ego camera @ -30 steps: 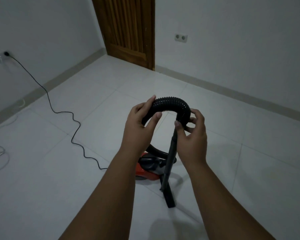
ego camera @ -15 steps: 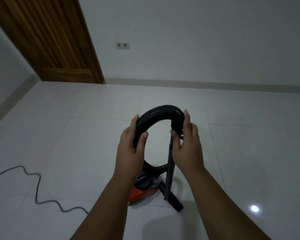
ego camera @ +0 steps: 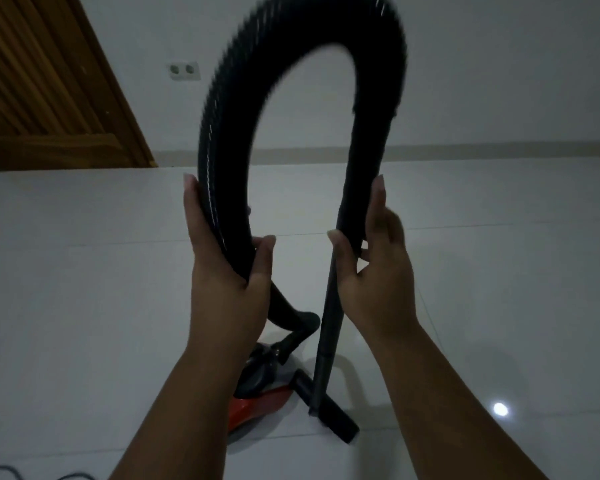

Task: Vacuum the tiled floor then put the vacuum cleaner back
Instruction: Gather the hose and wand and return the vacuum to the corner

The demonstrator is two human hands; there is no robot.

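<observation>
Firstly, at the far left stands a brown wooden door, and a thin cable lies on the tiled floor in the bottom corner. A white socket sits on the wall a little further right.

Then comes the left hand. Its fingers lie long on the outer side of the ribbed hose and the thumb closes on the inner side, so the hose is held between them. The hose rises from this hand, makes a high arch and comes down to the right hand.

Under the arch the red vacuum cleaner rests on the tiles. Beside it the nozzle touches the floor at the foot of a thin straight tube. The right hand holds the smooth end of the hose, just where the tube enters it, with the thumb on one side and the fingers on the other.

I judge that the hose is light and bends easily, so it gives poor control, though its ribs help against slipping. The tube looks stiff, so this smooth end is the better place to hold when steering the nozzle. The vacuum cleaner itself looks heavier and probably must be pulled along.
</observation>
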